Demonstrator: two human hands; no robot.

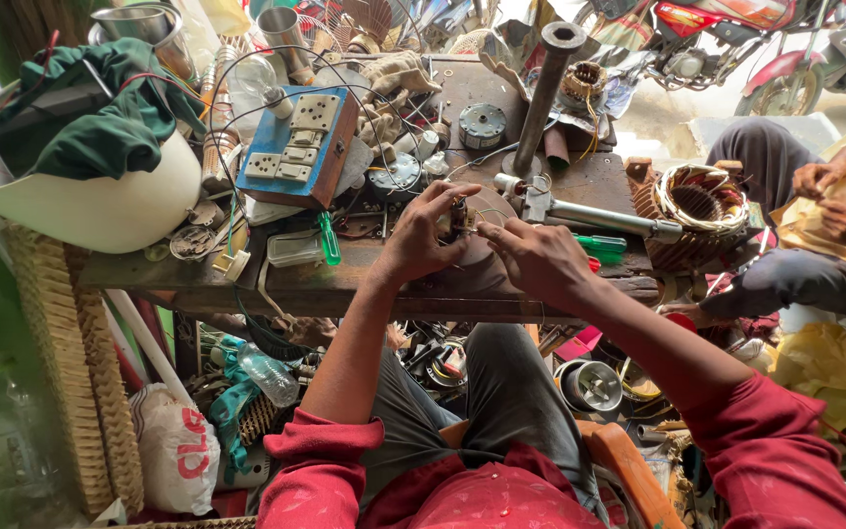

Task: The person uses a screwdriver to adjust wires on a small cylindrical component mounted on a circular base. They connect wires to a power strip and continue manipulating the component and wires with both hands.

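Note:
My left hand [421,235] and my right hand [533,257] meet over the middle of a worn wooden workbench [345,289]. Both pinch a small dark part with thin copper wire [462,217] between the fingertips. The part is mostly hidden by my fingers, so its exact shape is unclear. Just beyond my hands lies a metal shaft tool [589,214] running to the right. My red sleeves are pushed up at the elbows.
A blue switchboard box [298,145] sits left of my hands, a green-handled screwdriver [329,240] beside it. A white tub with green cloth [80,167] stands at far left. An upright steel pipe [545,93], a copper-wound stator [697,201] and another seated person [815,225] are to the right.

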